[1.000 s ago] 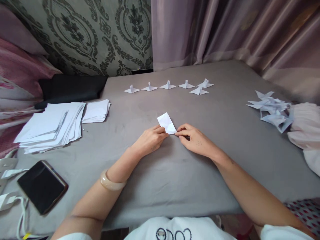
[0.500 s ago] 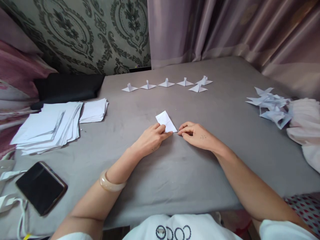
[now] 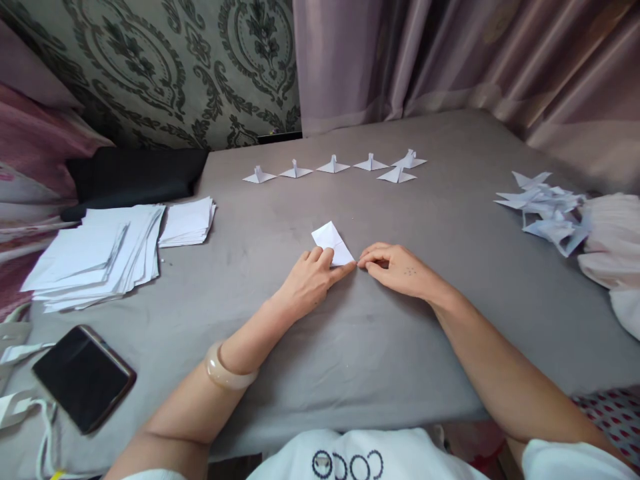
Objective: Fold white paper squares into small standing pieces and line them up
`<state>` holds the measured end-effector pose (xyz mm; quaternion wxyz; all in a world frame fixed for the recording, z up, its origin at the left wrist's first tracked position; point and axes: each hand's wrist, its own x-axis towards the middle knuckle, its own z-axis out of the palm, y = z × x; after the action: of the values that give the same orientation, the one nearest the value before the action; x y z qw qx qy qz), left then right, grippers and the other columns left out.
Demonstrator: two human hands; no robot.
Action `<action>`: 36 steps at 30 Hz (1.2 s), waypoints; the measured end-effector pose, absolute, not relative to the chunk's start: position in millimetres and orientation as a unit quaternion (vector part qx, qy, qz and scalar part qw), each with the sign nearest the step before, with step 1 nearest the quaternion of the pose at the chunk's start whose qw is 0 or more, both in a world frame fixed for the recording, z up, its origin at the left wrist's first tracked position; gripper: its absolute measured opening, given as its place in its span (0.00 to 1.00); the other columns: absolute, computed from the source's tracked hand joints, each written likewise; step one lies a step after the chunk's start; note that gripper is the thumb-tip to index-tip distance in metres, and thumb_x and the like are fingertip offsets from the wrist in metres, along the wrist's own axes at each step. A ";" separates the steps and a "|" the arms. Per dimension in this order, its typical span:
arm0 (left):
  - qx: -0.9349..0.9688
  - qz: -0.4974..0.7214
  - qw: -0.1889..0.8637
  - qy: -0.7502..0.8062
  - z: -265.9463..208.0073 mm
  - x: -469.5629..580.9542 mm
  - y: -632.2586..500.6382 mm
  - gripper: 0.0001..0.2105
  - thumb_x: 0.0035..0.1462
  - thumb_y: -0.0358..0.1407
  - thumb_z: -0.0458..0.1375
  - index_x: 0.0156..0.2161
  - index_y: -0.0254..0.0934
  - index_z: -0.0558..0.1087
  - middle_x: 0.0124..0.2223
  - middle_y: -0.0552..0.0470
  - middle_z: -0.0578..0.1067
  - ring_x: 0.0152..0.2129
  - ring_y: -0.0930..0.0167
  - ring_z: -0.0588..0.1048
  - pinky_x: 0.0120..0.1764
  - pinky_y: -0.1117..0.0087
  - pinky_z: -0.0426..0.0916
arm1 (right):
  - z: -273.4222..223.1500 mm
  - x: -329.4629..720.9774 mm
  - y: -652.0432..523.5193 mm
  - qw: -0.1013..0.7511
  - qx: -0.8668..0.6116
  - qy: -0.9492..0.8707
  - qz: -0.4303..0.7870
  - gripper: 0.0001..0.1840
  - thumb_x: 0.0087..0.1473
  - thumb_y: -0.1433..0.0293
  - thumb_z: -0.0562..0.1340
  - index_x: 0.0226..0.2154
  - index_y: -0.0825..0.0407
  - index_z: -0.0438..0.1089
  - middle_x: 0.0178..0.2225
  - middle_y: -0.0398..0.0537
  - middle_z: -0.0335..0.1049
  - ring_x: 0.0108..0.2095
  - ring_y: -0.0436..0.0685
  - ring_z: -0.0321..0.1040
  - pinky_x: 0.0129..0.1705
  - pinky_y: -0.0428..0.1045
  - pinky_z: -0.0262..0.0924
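Note:
A folded white paper [image 3: 336, 241] lies on the grey cloth in front of me, its pointed corner aimed right. My left hand [image 3: 313, 277] holds it down from the lower left, index finger stretched along the near edge to the corner and the other fingers curled on the paper. My right hand [image 3: 395, 267] has its fingers pinched together at that same corner, close to my left fingertip. Whether paper sits between the right fingertips is too small to see clearly.
Several folded paper figures [image 3: 333, 165] stand in a row at the back. More folded paper pieces [image 3: 550, 207] are heaped at the right beside pale fabric [image 3: 613, 240]. Paper stacks [image 3: 100, 253], a smaller stack [image 3: 187, 221], a black cloth [image 3: 140, 175] and a phone [image 3: 84, 379] are at left.
My left hand has slid slightly right along the paper's near edge, its index fingertip now reaching the corner. The right hand and the paper have hardly moved.

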<state>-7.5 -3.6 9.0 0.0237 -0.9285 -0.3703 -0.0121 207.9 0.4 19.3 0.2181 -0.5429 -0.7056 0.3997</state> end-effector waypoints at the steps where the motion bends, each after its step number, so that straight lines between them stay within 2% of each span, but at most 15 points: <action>1: -0.928 -0.017 0.024 -0.372 9.0 -7.1 -3.7 0.26 0.58 0.26 0.47 0.60 0.50 0.59 0.38 0.45 0.65 0.34 0.65 0.64 0.35 0.65 0.62 | 17.8 206.1 0.8 0.230 -0.554 -0.693 0.400 0.11 0.51 0.71 0.56 0.30 0.49 0.75 0.37 0.44 0.74 0.30 0.49 0.68 0.35 0.46 0.60; 3: -0.926 -0.043 0.016 -0.375 8.5 -7.2 -3.3 0.24 0.58 0.25 0.47 0.58 0.46 0.64 0.38 0.45 0.67 0.33 0.66 0.65 0.35 0.66 0.63 | 14.4 200.7 1.0 0.255 -0.582 -0.668 0.388 0.11 0.52 0.68 0.56 0.34 0.49 0.74 0.33 0.44 0.74 0.31 0.50 0.68 0.35 0.46 0.61; 6: -0.911 -0.106 -0.010 -0.398 6.1 -9.4 -2.1 0.16 0.59 0.27 0.46 0.48 0.38 0.71 0.36 0.46 0.71 0.33 0.68 0.68 0.34 0.69 0.64 | 9.1 189.5 0.0 0.283 -0.612 -0.660 0.332 0.13 0.51 0.62 0.59 0.38 0.50 0.72 0.31 0.43 0.73 0.29 0.50 0.67 0.34 0.47 0.61; 9: -0.889 -0.163 -0.038 -0.427 2.5 -11.6 -0.9 0.12 0.57 0.27 0.47 0.38 0.36 0.73 0.34 0.48 0.73 0.33 0.68 0.70 0.31 0.70 0.65 | 3.7 179.5 -0.8 0.281 -0.622 -0.673 0.285 0.14 0.49 0.60 0.63 0.38 0.49 0.71 0.31 0.43 0.72 0.27 0.50 0.65 0.33 0.48 0.60; 11: -0.879 -0.199 -0.056 -0.430 0.8 -12.2 0.2 0.11 0.55 0.26 0.48 0.35 0.36 0.72 0.33 0.49 0.73 0.32 0.69 0.71 0.31 0.71 0.65 | 0.6 175.7 -0.9 0.278 -0.614 -0.688 0.268 0.10 0.49 0.62 0.63 0.35 0.49 0.71 0.30 0.42 0.71 0.27 0.50 0.64 0.31 0.47 0.58; 14: -0.846 -0.295 -0.045 -0.442 0.8 -13.4 2.9 0.11 0.54 0.26 0.49 0.41 0.36 0.69 0.38 0.47 0.73 0.36 0.68 0.71 0.36 0.70 0.67 | -0.8 174.1 -0.9 0.311 -0.575 -0.721 0.230 0.04 0.52 0.67 0.61 0.31 0.49 0.70 0.29 0.42 0.70 0.27 0.49 0.64 0.31 0.46 0.58; 17: -0.791 -0.388 0.036 -0.472 3.9 -17.3 5.8 0.19 0.54 0.30 0.55 0.52 0.33 0.62 0.48 0.39 0.67 0.47 0.62 0.66 0.48 0.61 0.62 | 2.4 175.0 -1.6 0.353 -0.529 -0.766 0.097 0.07 0.57 0.71 0.57 0.33 0.50 0.71 0.34 0.47 0.69 0.33 0.51 0.65 0.37 0.47 0.58; 19: -0.798 -0.370 0.074 -0.469 6.7 -21.1 6.7 0.21 0.54 0.31 0.56 0.54 0.36 0.62 0.52 0.38 0.65 0.50 0.59 0.62 0.51 0.57 0.56 | 5.3 175.9 -2.8 0.338 -0.505 -0.794 0.002 0.11 0.59 0.74 0.54 0.34 0.50 0.72 0.35 0.49 0.69 0.35 0.53 0.64 0.40 0.49 0.57; 21: -0.844 -0.296 0.071 -0.441 9.3 -24.2 6.6 0.15 0.57 0.30 0.54 0.50 0.39 0.66 0.52 0.43 0.67 0.50 0.60 0.62 0.51 0.56 0.52 | 7.3 177.0 -5.0 0.288 -0.486 -0.824 -0.037 0.14 0.60 0.76 0.52 0.36 0.50 0.72 0.36 0.49 0.69 0.35 0.54 0.63 0.40 0.50 0.55; 23: -0.884 -0.220 0.047 -0.410 11.2 -25.5 5.8 0.10 0.59 0.29 0.51 0.43 0.41 0.70 0.48 0.47 0.72 0.48 0.62 0.63 0.51 0.56 0.51 | 8.1 178.6 -8.2 0.235 -0.480 -0.845 -0.029 0.15 0.60 0.76 0.50 0.36 0.50 0.72 0.37 0.50 0.69 0.35 0.54 0.62 0.40 0.50 0.55; 27: -0.905 -0.171 0.007 -0.388 11.9 -23.3 4.6 0.11 0.61 0.29 0.48 0.37 0.40 0.73 0.39 0.50 0.77 0.44 0.65 0.67 0.51 0.56 0.50 | 8.2 182.7 -15.1 0.188 -0.507 -0.840 0.040 0.13 0.62 0.71 0.51 0.35 0.50 0.72 0.37 0.50 0.68 0.35 0.54 0.63 0.36 0.50 0.55; 32: -0.894 -0.195 -0.034 -0.403 12.3 -20.1 4.6 0.10 0.61 0.36 0.50 0.34 0.39 0.73 0.36 0.50 0.78 0.40 0.66 0.70 0.50 0.57 0.51 | 7.2 185.3 -16.5 0.197 -0.542 -0.807 0.130 0.11 0.61 0.66 0.54 0.36 0.49 0.72 0.39 0.47 0.68 0.34 0.52 0.66 0.32 0.47 0.55; 36: -0.868 -0.220 -0.048 -0.443 9.5 -16.3 6.0 0.11 0.63 0.36 0.49 0.35 0.38 0.73 0.35 0.51 0.78 0.37 0.68 0.71 0.49 0.58 0.53 | 3.9 182.2 -14.2 0.219 -0.569 -0.778 0.151 0.10 0.60 0.67 0.54 0.34 0.49 0.71 0.40 0.46 0.68 0.34 0.51 0.66 0.33 0.47 0.56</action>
<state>-16.3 6.0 9.5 -0.0476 -0.8680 -0.4425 -0.2202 182.2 -14.2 3.9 0.2192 -0.5686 -0.7784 0.1505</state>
